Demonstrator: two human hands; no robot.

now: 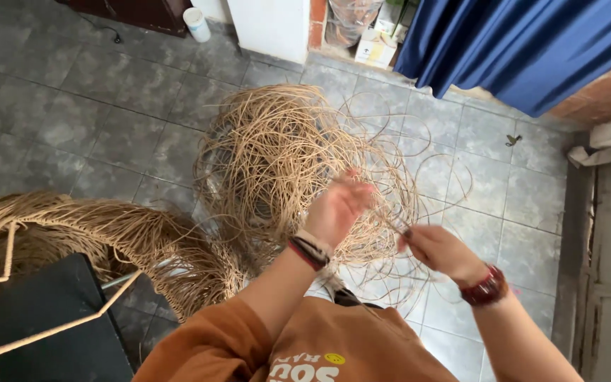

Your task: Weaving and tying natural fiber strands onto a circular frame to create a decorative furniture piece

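The left hand (337, 209) is closed in the big messy pile of tan rattan strands (284, 155) on the floor (72, 106). The right hand (438, 249) pinches one strand tight. I think slow, soft pulls work best, so nothing knots.

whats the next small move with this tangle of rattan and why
Probably draw the right hand outward to pull its strand free, since the left hand is up against the rattan tangle and the strand runs between both hands.
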